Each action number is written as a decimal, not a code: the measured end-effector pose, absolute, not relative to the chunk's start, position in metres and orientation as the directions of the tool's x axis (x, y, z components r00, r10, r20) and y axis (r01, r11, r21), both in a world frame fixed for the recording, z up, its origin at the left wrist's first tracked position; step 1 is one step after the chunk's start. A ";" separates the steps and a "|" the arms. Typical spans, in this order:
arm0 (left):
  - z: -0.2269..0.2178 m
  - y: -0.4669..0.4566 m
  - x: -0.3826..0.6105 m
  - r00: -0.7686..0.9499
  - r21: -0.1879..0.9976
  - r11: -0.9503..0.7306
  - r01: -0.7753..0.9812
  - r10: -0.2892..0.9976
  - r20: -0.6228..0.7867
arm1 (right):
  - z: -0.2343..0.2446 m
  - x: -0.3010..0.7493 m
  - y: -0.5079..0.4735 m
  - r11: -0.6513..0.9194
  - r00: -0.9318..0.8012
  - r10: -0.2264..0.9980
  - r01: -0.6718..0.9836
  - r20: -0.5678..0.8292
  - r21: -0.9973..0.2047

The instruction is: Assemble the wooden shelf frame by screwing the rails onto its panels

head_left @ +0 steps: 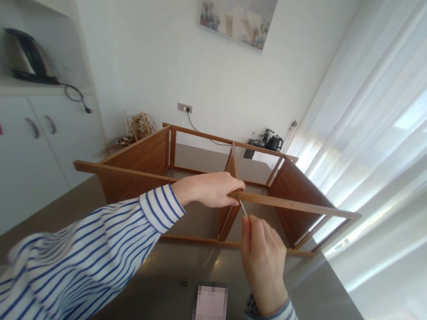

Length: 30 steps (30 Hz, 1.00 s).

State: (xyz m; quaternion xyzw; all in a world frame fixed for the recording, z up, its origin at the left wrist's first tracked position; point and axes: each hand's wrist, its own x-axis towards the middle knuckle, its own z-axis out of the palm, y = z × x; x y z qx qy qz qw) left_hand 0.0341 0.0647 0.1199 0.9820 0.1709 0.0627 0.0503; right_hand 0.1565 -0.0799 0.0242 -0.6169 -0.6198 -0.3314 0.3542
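A brown wooden shelf frame (292,204) lies on the grey table, its near upper rail running across in front of me. My left hand (214,187) is closed around that rail near its middle, where the divider panel (233,161) meets it. In my right hand (263,249), closed in a grip, is a thin metal tool like a screwdriver or hex key (244,208); its handle is hidden by the fingers. The tool's tip meets a screw (238,196) in the rail, just right of my left fingertips.
Small screws (184,282) lie on the table (163,302) near a pixelated phone-like object (210,311). Dried plants (139,128) and a black kettle (275,142) stand behind the frame. White curtains (396,121) hang at right; a kettle (30,57) sits on the left counter.
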 end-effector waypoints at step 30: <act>0.119 0.064 0.035 0.935 0.087 -0.943 0.322 0.331 0.126 | 0.051 0.137 -0.073 -0.093 0.030 0.587 0.995 0.809 0.030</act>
